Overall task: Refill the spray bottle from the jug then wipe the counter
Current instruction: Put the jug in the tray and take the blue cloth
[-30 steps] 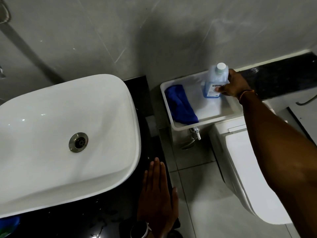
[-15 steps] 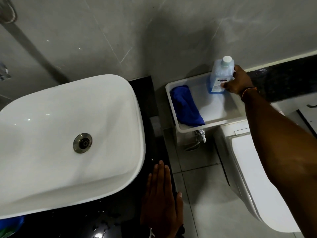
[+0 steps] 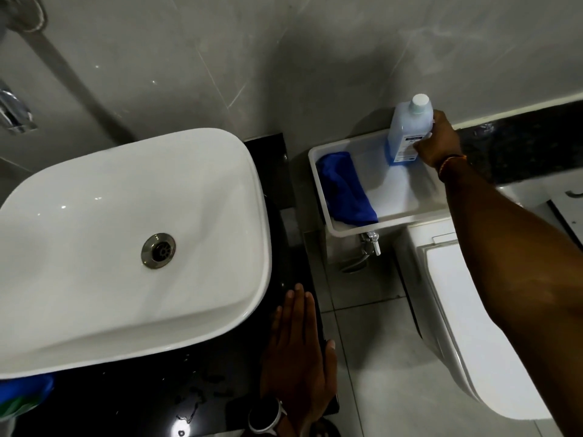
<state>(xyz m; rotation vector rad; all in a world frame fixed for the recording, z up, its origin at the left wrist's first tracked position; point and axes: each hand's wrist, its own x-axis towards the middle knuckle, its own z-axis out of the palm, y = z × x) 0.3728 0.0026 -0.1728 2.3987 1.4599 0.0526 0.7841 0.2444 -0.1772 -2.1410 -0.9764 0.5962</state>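
right hand grips the upright jug in the tray; left hand lies flat on the counter.

Dim, soft-focus view with wide-angle bending at edges; glare spots on the white basin.

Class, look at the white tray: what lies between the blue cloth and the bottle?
Nothing: in the head view, only bare tray floor separates the blue cloth from the bottle.
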